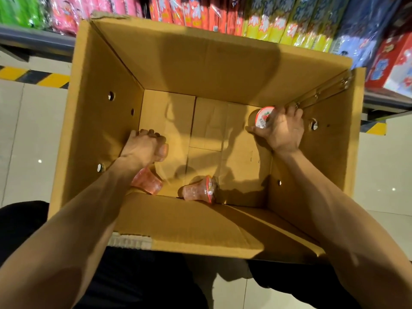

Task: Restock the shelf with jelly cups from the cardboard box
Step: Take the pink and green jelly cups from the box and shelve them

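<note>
Brown corrugated cardboard box [200, 63]: right hand [283, 132] clamped round red-lidded clear jelly cup [264, 118], far right corner. Left hand [145, 146] curled, contents indeterminate. Two pink cups [200, 189] lie near. Advise lifting upright, clear of walls.

Whether the curled left hand [145, 148] holds anything is hidden; its forearm [89, 208] covers part of one jelly cup [146, 182].

The left cup [146, 184] and middle cup [200, 190] lie in the cardboard box [200, 63] by its near wall, the right cup [264, 118] farther back, the shelf [33, 40] behind.
</note>
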